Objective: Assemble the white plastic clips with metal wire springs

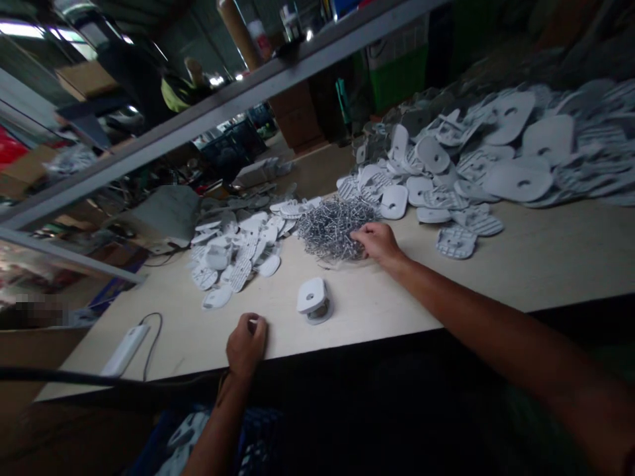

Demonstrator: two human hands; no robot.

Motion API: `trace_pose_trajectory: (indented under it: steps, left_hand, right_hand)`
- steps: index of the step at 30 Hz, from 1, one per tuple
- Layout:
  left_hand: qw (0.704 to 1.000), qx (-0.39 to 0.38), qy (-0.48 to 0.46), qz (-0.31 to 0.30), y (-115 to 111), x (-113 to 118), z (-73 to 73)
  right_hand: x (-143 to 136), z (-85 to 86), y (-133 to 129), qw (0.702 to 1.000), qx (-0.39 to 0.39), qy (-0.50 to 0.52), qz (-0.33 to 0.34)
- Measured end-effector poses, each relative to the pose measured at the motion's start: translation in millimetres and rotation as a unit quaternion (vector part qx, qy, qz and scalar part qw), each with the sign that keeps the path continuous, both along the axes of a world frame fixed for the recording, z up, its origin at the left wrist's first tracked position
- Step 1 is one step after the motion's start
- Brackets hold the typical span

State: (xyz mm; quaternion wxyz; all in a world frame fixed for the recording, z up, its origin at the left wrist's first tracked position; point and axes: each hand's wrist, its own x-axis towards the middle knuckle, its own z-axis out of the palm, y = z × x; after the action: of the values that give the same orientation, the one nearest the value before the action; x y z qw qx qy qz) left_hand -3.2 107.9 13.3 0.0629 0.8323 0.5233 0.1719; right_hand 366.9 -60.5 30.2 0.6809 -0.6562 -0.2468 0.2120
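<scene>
Far lower left of the frame: a white power strip (124,350) lies on the table (546,258) near its front edge, its cord looping up behind it. Lower centre-left: my left hand (247,345) rests at the table edge, fingers curled into a loose fist; something pale peeks out at the fingertips, but I cannot tell whether I am pinching it. Left of centre, further back: a small heap of white plastic plates (238,254), some ribbed side up. Just right of my left hand, apart from it: one white housing (313,299) lying alone on the bare table. Centre: a pile of small metal pins (333,227). My right hand (378,241) lies on the pile's right edge, fingers bent down into the pins and close together; whether they grip any is hidden. Upper right: a big heap of white covers (496,152), well apart from both hands.
</scene>
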Motion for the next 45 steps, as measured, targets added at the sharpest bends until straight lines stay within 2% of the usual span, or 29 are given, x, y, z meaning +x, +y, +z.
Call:
trace_pose_trajectory:
  steps: [4,11,17,27,32,36,45]
  left_hand:
    - [1.000,0.005,0.008,0.019,-4.5,5.3,-0.8]
    - [0.993,0.031,0.005,0.110,-21.3,22.3,-7.4]
    - [0.990,0.035,0.001,0.138,-21.0,28.3,-7.7]
    - [0.988,0.035,-0.043,0.143,-21.2,31.2,-12.0]
    - [0.987,0.039,-0.063,0.145,-18.0,28.8,-17.8]
    - [0.986,0.035,-0.068,0.147,-19.0,28.5,-17.8]
    - [0.988,0.024,-0.083,0.126,-18.3,23.4,-15.6]
  right_hand:
    - [2.4,-9.6,-6.8,0.999,0.000,-0.012,0.050]
    - [20.2,-30.2,-19.4,0.996,0.000,-0.006,0.093]
    - [26.4,-42.5,-27.5,0.998,0.029,0.026,0.058]
    - [25.0,-43.0,-31.1,0.998,0.061,0.029,0.020]
    - [28.0,-40.0,-30.1,0.992,0.080,0.102,0.012]
    - [27.2,-35.9,-31.5,0.982,0.103,0.149,0.045]
    - [24.8,-35.5,-38.0,0.995,0.034,0.069,0.069]
